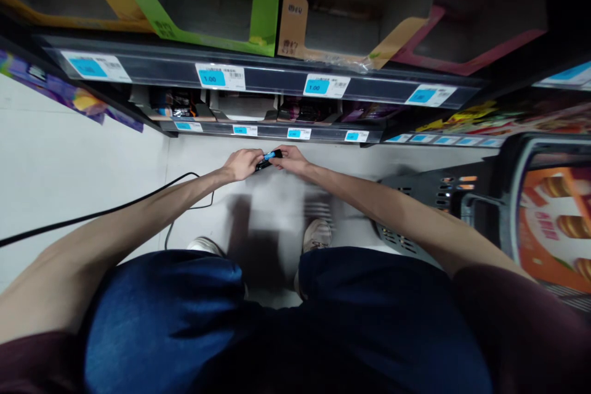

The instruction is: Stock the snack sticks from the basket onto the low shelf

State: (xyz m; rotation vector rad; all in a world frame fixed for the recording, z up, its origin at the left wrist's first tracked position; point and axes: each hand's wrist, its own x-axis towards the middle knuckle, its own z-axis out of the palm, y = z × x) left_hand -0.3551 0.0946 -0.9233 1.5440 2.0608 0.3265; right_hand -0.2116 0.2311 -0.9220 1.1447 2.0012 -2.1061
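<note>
Where the wearer crouched at the foot of a shop shelf, my remote view took in a pale, smooth tiled floor, with thin joints between the tiles and soft dark shadows around the light-coloured shoes. I saw blue trousers across the bottom of the view, and a black cable running from the left edge across the left forearm.

Just above the floor and near the bottom shelf, I found the small black item, which had a bright blue patch; its exact kind was too small for me to tell. The left hand had its fingers curled closed on one end, while the right hand pinched the other between thumb and fingers.

Overhead, the dark shelf rail carried glossy white-and-blue price labels, two of them reading 1.00. Above it stood cut-front cardboard display cartons: a lime-green carton, a tan carton and a pink-edged carton, their contents too shaded for me to make out. On the lower shelf, shiny dark packets lay in an open tray box.

To the right I saw a grey plastic basket with slotted walls, and within its rim an orange printed panel showing round, layered snacks.
</note>
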